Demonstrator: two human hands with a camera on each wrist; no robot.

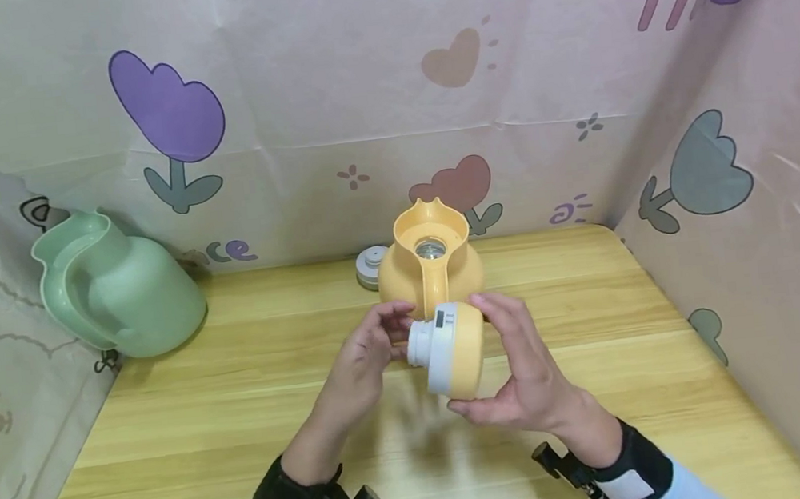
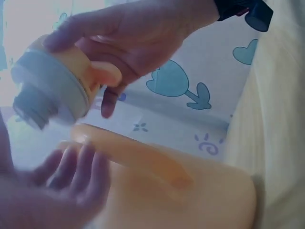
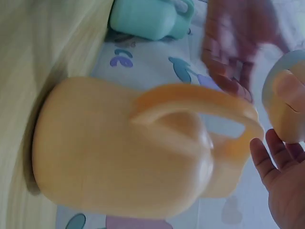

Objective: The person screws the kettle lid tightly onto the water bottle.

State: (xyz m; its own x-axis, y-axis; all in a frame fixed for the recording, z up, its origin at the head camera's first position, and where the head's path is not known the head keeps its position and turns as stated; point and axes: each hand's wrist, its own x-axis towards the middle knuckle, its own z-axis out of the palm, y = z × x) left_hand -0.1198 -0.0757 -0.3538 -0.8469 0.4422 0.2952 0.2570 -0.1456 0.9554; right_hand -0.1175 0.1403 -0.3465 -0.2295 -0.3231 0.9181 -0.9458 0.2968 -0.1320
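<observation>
My right hand (image 1: 528, 374) grips a yellow-and-white jug lid (image 1: 464, 352) by its yellow rim, with the thumb below and the fingers above. The lid is tilted on its side, its narrower white threaded neck turned left. Near that neck is my left hand (image 1: 359, 362), its fingers loosely bent; the left wrist view shows this hand (image 2: 71, 191) apart from the lid (image 2: 52, 81). Just behind the lid stands a yellow vacuum jug (image 1: 471, 275), upright and uncovered at the top, its handle facing me. The right wrist view shows the jug's body (image 3: 109, 148) from the side.
A round white-and-grey stopper (image 1: 372, 264) lies behind the yellow jug, to its left. Over at the back left a green jug (image 1: 147, 294) stands on the wooden table (image 1: 570, 442). Patterned cloth (image 1: 325, 72) hangs behind and along both sides.
</observation>
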